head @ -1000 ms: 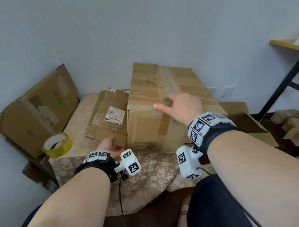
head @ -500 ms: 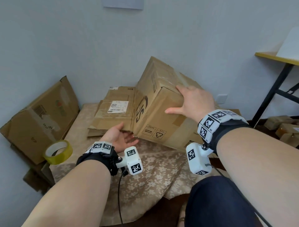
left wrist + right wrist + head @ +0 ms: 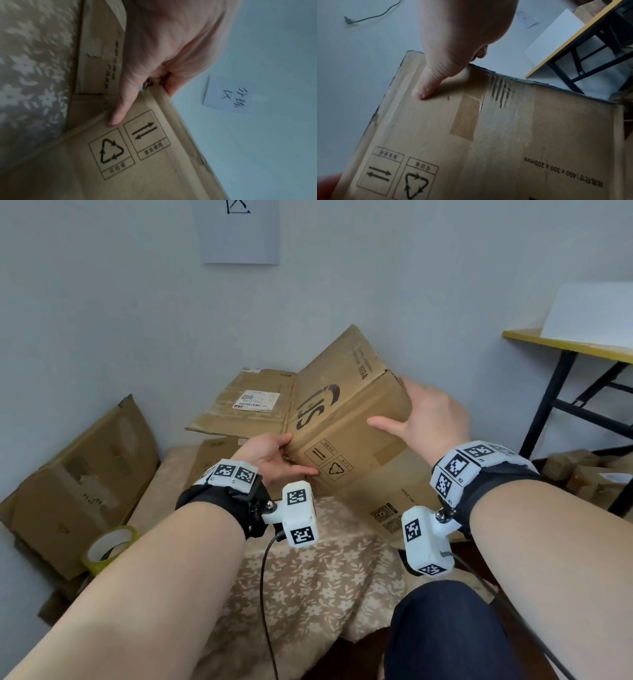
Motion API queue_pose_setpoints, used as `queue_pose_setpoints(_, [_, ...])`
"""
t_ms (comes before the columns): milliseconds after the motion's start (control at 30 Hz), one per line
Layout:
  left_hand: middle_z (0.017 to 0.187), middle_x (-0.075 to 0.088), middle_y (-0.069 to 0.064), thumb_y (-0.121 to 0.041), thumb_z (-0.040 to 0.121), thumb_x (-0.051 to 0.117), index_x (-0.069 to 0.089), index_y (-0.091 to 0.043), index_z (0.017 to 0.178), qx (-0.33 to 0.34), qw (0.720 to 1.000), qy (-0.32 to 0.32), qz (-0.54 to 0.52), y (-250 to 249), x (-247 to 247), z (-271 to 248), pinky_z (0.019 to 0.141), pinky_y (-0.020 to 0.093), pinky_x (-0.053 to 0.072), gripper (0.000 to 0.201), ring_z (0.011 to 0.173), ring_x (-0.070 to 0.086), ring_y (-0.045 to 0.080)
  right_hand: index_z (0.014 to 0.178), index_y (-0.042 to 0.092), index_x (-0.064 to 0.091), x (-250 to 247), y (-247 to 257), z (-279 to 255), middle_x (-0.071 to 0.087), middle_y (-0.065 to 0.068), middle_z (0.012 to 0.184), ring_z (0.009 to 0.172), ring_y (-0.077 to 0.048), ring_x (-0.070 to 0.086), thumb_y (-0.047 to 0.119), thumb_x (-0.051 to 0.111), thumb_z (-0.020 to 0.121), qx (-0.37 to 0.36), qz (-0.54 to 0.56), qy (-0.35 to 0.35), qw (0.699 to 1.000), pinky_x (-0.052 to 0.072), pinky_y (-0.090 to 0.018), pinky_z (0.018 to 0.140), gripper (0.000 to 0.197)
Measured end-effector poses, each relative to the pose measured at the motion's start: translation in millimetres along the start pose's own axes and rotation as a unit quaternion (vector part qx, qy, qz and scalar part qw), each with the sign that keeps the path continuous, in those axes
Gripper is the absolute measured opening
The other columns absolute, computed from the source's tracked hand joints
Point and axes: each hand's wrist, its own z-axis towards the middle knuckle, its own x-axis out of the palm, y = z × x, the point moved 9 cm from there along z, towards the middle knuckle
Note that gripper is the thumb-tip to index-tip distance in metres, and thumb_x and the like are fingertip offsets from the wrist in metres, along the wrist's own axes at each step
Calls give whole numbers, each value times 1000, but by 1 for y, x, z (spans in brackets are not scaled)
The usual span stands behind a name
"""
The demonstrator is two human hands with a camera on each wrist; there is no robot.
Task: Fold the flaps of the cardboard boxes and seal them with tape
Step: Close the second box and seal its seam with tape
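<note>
Head view: nearest, a tape roll (image 3: 109, 546) sits at the left edge of the table (image 3: 308, 577). Above the table, the left hand (image 3: 270, 455) grips the tilted box (image 3: 346, 436) at its lower left corner, thumb on the front. Farther up, the right hand (image 3: 428, 419) clasps its upper right edge, fingers over the top.

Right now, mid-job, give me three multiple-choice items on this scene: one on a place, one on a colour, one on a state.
1. Where is the tape roll?
A. at the table's left edge
B. on top of the tilted box
C. in the right hand

2. What colour is the tape roll?
A. red
B. yellow
C. black

3. How is the printed cardboard box sitting?
A. flat on the table
B. tilted, held by both hands
C. flattened against the wall

Answers: 1 A, it sits beside the left forearm; 2 B, its rim is yellow; 3 B, the left hand grips its lower corner and the right hand its upper edge.
</note>
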Motion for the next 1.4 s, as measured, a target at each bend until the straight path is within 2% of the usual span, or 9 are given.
queue_pose_setpoints(100, [130,48,20,-14,100,42,50,-5,111,26,999,18,19,-12,28,-9,82,69,40,17,124,42,47,125,21,53,-19,-18,-4,65,-6,102,94,-29,63,84,42,69,40,27,-40,998,48,-34,69,85])
queue_pose_setpoints(367, [118,50,17,-11,101,40,48,-2,105,93,989,55,100,-52,91,-49,87,72,34,13,121,43,47,103,14,55,-69,-53,-8,64,-12,100,91,-36,59,70,29,88,125,90,-117,981,38,-36,70,63])
queue_pose_setpoints(600, [114,48,13,-12,100,41,41,0,118,148,971,45,184,-96,109,-83,90,71,34,21,118,46,40,142,32,32,-95,-39,-14,64,-10,110,97,-34,60,65,31,90,73,101,-125,984,42,-36,73,61])
queue_pose_setpoints(733, [102,50,10,-12,100,43,49,-1,97,189,952,28,239,-119,116,-106,81,67,40,13,103,50,31,145,35,26,-102,-28,-14,65,-8,105,92,-33,61,67,29,89,50,105,-115,986,46,-35,71,65])
queue_pose_setpoints(833, [104,51,11,-11,99,45,51,-5,88,226,927,-5,299,-136,115,-119,78,63,47,14,113,50,32,142,34,34,-104,-15,-12,64,-5,113,99,-30,61,73,31,85,18,88,-89,992,50,-36,76,69])
queue_pose_setpoints(933, [97,53,11,-8,96,48,53,-9,88,277,887,-56,365,-152,112,-127,85,54,50,9,112,55,37,140,35,40,-91,1,-11,58,1,129,113,-22,57,83,30,76,-29,67,-14,997,52,-37,86,80])
queue_pose_setpoints(1067, [75,52,5,-9,93,49,56,2,117,369,780,-140,485,-170,107,-140,66,37,50,28,66,53,23,138,39,46,-60,12,-12,54,4,137,120,-19,53,82,32,78,-31,83,120,989,50,-36,91,74])
queue_pose_setpoints(1233, [109,63,15,-11,95,47,61,-3,115,385,620,-174,661,-158,87,-133,79,31,45,26,100,59,33,141,34,44,-39,17,-11,54,4,136,123,-20,51,61,42,90,-16,72,152,986,46,-36,96,58])
queue_pose_setpoints(1400, [105,60,7,-12,97,44,61,-8,117,348,561,-174,731,-144,61,-116,81,28,40,26,94,54,23,139,27,46,-24,23,-12,56,0,133,115,-22,57,53,40,94,-4,46,144,988,51,-38,90,52])
